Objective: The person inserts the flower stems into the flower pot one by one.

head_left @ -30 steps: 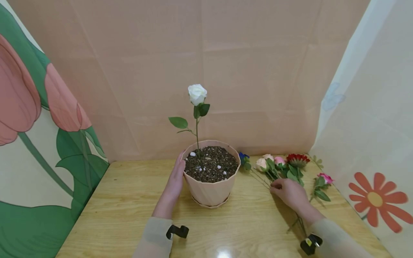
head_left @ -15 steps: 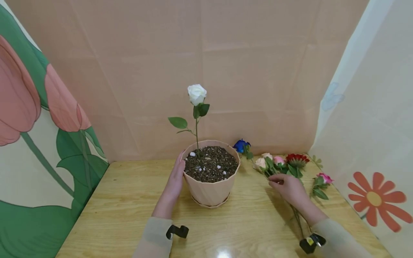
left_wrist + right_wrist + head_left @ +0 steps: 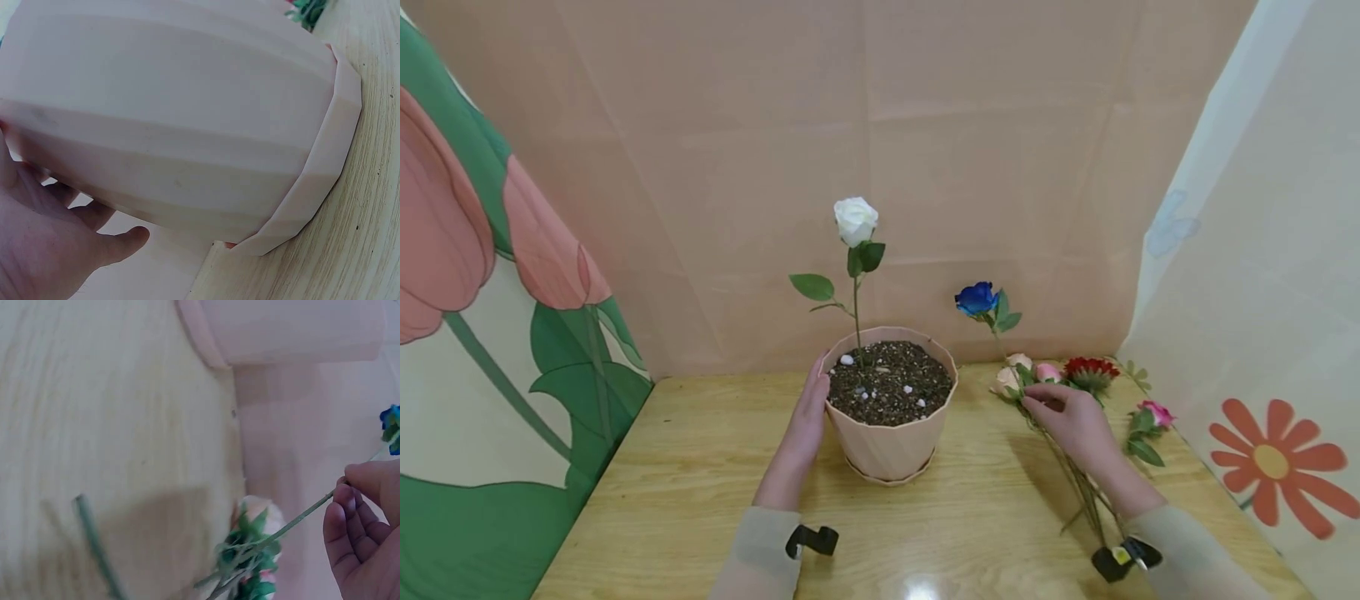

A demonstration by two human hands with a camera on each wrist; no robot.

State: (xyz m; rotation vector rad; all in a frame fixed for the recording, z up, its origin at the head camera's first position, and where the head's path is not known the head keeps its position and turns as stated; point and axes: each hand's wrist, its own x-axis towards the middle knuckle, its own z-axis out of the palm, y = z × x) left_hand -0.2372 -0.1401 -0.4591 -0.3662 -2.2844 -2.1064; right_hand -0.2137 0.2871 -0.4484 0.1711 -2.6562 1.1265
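A blue rose (image 3: 976,298) stands tilted above the other flowers, its stem pinched between the thumb and fingers of my right hand (image 3: 1078,425). The right wrist view shows this pinch on the green stem (image 3: 306,514). My left hand (image 3: 803,425) rests against the left side of a pink flowerpot (image 3: 891,450), fingers extended along its wall. In the left wrist view the thumb (image 3: 128,244) points away from the wall and the fingertips are partly hidden. A white rose (image 3: 856,221) stands upright in the dark soil (image 3: 891,387), towards the pot's left.
Peach roses (image 3: 1006,382), a pink flower (image 3: 1047,373) and a red flower (image 3: 1090,373) lie right of the pot, stems towards the front. A magenta rose (image 3: 1157,413) lies farther right. Fabric walls (image 3: 1000,167) bound the wooden table (image 3: 685,500) behind and beside.
The blue rose has risen from the tabletop beside the pot and shifted slightly right, with my right hand moving slightly up. My left hand and the pot stay in place.
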